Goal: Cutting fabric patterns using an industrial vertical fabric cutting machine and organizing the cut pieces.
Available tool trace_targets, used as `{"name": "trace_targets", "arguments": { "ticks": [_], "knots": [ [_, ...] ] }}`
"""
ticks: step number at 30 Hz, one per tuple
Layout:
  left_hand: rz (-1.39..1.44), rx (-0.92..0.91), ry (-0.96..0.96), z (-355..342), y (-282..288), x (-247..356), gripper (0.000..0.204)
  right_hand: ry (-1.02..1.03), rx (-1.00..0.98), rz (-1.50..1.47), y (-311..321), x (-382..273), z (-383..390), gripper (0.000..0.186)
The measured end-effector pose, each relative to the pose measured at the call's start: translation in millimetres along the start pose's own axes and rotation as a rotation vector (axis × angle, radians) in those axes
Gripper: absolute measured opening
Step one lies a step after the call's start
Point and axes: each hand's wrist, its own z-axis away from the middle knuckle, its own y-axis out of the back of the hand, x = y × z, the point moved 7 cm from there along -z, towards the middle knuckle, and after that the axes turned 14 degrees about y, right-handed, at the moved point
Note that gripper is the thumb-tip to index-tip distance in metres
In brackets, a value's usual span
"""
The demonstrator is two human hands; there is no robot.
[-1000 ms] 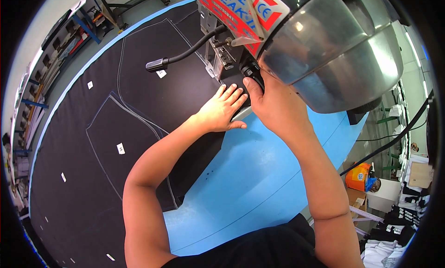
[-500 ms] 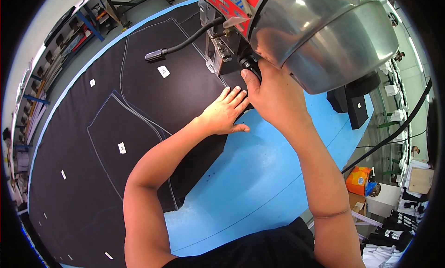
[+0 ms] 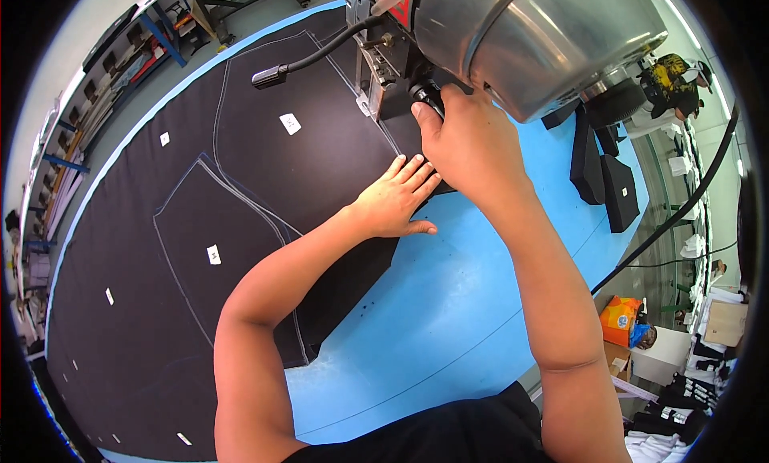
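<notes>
A fabric cutting machine with a steel housing [image 3: 537, 42] and a gooseneck lamp [image 3: 269, 75] stands on layered black fabric [image 3: 160, 303] marked with pale outlines and small labels. My right hand [image 3: 469, 142] is wrapped round the machine's black handle [image 3: 426, 92], under the housing. Just left of and below it, my left hand [image 3: 396, 197] lies flat with fingers spread on the fabric, beside a marked line below the machine's metal foot [image 3: 362, 104]. The blade itself is hard to make out.
The blue table [image 3: 432, 295] shows right of the fabric. Black cut pieces [image 3: 617, 195] lie at its right. Another person [image 3: 677, 86] seems to be in the right background, above a black cable [image 3: 697, 195], an orange bag [image 3: 621, 319] and folded cloth [image 3: 685, 395]. Shelving [image 3: 152, 38] is at far left.
The machine and my right hand have moved upward and slightly left in the view. My left hand has shifted slightly right and down. More cut pieces and the person now show at right.
</notes>
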Motion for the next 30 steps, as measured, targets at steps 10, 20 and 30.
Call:
{"name": "trace_targets", "arguments": {
  "ticks": [10,20,30],
  "knots": [
    [-0.004,0.120,-0.038,-27,32,-42,0.094,0.009,0.022,-0.007,-3,-2,-9,0.044],
    [-0.003,0.085,-0.012,-29,16,-53,0.098,0.018,-0.038,-0.002,-9,2,-28,0.045],
    [-0.025,0.143,0.046,-59,30,-85,0.089,0.007,-0.068,-0.053,-13,1,-43,0.049]
  ]
}}
